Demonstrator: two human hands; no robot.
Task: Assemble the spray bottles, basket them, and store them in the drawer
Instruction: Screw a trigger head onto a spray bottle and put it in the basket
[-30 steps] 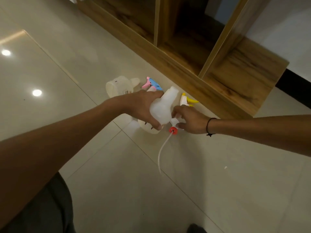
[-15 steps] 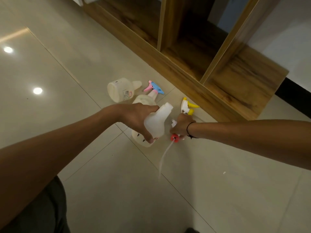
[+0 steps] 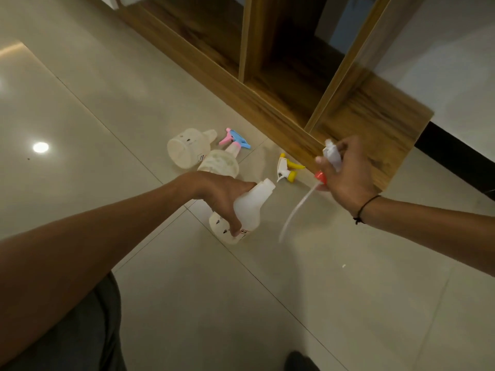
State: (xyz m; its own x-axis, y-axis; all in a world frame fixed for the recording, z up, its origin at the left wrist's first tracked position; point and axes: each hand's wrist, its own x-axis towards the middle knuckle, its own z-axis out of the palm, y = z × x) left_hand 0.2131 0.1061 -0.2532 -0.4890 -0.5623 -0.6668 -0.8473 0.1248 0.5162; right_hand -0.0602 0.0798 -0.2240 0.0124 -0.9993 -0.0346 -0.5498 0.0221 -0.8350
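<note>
Above the pale floor tiles, the white bottle [image 3: 250, 207] is held tilted in the left hand [image 3: 223, 195], its open neck pointing up and to the right. The fingers wrap closed around its body, and its lower end is near a second bottle [image 3: 221, 228] that lies under it; I cannot tell whether the two touch. The right hand [image 3: 347, 170] is closed around a white spray head with a red collar [image 3: 330, 159], and the long thin tube [image 3: 296, 210] hangs down from it, blurred, so its end is hard to place. Head and bottle are apart, with the tube tip below and to the right of the neck.

To my judgement the step in hand is the assembly of the first bottle. The next move calls for guiding the tube tip into the narrow neck, then lowering the collar and turning it tight.

Further out, two more bottles [image 3: 187, 149] lie on the floor beside a pink and blue spray head [image 3: 235, 139], and a yellow spray head [image 3: 288, 167] lies near the wooden cabinet [image 3: 375, 124]. No basket is in view.
</note>
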